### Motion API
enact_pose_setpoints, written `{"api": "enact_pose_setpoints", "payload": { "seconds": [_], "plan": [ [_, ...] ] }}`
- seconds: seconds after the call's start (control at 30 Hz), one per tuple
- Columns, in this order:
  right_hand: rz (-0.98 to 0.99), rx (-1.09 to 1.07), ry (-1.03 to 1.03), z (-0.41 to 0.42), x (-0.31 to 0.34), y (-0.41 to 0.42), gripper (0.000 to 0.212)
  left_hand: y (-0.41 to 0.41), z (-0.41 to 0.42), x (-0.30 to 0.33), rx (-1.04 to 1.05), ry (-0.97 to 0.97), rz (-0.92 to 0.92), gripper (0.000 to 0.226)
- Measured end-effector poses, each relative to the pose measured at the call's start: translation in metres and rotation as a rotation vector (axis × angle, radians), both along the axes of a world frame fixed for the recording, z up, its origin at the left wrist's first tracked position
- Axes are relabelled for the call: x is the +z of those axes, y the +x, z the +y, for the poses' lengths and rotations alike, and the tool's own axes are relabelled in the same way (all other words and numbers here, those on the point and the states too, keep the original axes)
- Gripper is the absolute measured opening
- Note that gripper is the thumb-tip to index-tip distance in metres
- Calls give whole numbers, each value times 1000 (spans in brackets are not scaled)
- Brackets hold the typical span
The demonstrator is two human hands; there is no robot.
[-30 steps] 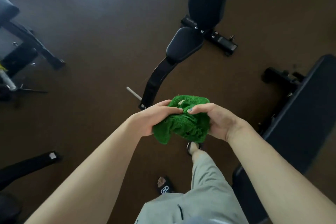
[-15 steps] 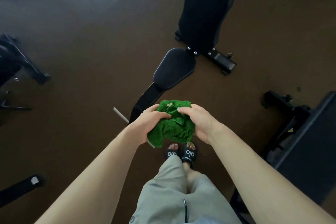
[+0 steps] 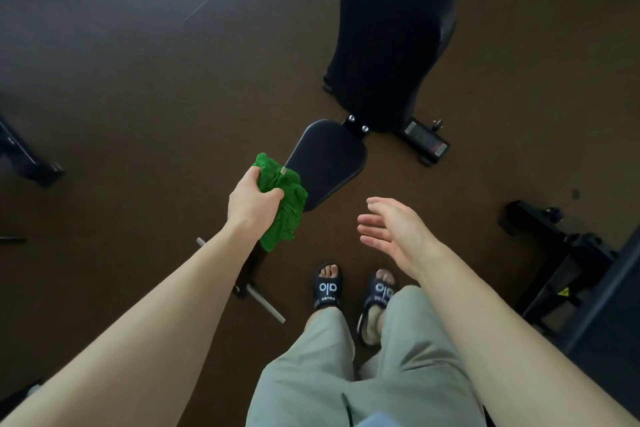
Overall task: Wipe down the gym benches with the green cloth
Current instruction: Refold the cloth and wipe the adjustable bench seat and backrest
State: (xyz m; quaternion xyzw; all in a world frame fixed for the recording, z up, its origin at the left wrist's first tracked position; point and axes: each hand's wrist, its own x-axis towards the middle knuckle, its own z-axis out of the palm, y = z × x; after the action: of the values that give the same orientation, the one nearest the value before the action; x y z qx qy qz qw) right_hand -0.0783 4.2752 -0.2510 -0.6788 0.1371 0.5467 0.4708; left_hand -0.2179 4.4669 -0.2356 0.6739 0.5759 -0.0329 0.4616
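In the head view, a bunched green cloth (image 3: 282,199) was gripped in the left hand (image 3: 252,202), the fingers closed tight around its upper part and the rest left hanging below the fist. The cloth was held at the near left edge of a bench (image 3: 327,163); whether it touched the black seat pad could not be told. The seat pad lay just beyond and to the right of that hand, and the raised black backrest (image 3: 391,42) stood farther out past it. The bench's frame (image 3: 251,267) ran back under the left forearm, ending in a pale crossbar (image 3: 266,305) on the brown floor (image 3: 138,80).

The right hand (image 3: 391,229) was held empty, fingers spread and loosely extended, palm turned toward the left hand, well apart from the cloth and nearer the body than the seat pad. Below it, two feet in dark slides (image 3: 327,286) were seen on the floor, with grey trouser legs (image 3: 346,374) nearer still. A second bench (image 3: 595,308) was seen to the right of the right forearm, and more dark equipment (image 3: 24,156) far to the left of the left hand.
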Motion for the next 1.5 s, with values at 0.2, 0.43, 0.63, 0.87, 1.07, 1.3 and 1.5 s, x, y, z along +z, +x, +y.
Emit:
{"api": "enact_pose_setpoints", "payload": {
  "seconds": [0.2,0.43,0.63,0.87,1.07,1.3,1.5],
  "plan": [
    [7,-17,-27,40,-80,58,29,61,44,-64,-31,323,73,26],
    [-95,35,-3,89,-241,120,33,116,36,-220,-535,662,169,43],
    [-361,0,-57,124,-367,151,49,136,27,-358,-814,655,265,40],
    [-497,-172,178,153,-449,147,47,160,67,-440,-959,1002,93,37],
    [-378,-241,221,151,-456,148,44,168,71,-450,-1037,972,124,59],
    [-580,-264,119,162,-454,141,34,193,75,-460,-967,901,104,61],
    [-566,-254,77,161,-454,141,45,118,47,-444,-1087,806,95,61]
  ]
}}
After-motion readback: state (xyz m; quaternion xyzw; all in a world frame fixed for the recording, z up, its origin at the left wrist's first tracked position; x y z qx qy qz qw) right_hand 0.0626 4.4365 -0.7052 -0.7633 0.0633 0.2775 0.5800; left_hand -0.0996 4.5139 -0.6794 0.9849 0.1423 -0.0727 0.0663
